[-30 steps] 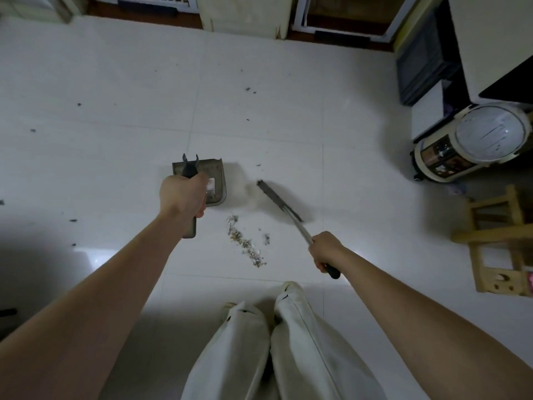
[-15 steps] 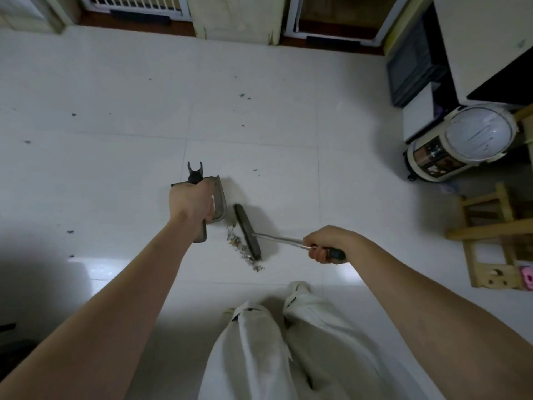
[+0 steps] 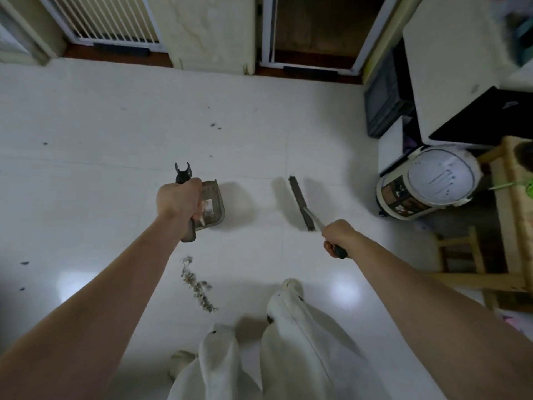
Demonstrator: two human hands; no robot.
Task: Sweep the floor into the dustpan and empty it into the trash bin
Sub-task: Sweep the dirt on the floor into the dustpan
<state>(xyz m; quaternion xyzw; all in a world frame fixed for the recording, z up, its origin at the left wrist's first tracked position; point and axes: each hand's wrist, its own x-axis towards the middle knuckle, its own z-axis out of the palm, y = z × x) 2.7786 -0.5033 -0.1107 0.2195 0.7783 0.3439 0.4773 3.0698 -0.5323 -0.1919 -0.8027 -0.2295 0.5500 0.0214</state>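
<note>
My left hand point(image 3: 178, 199) grips the black handle of a grey dustpan point(image 3: 212, 207), held over the white tiled floor point(image 3: 86, 174). Some pale debris lies inside the pan. My right hand point(image 3: 337, 235) grips the dark handle of a long-handled broom; its narrow dark broom head point(image 3: 301, 202) is to the right of the dustpan, apart from it. A streak of grey dirt point(image 3: 197, 285) lies on the floor nearer to me, below the dustpan and in front of my legs.
A round white-lidded trash bin point(image 3: 427, 183) stands at the right by a black appliance point(image 3: 383, 102) and a white cabinet point(image 3: 450, 67). Wooden stools point(image 3: 467, 255) sit at the right edge. Small dark specks point(image 3: 215, 126) dot the floor. Doorways and a white gate point(image 3: 112, 21) are far ahead.
The broom head has swung from beside the dirt and dustpan out to the right. The dirt streak now lies nearer my feet, below the dustpan. The view has shifted.
</note>
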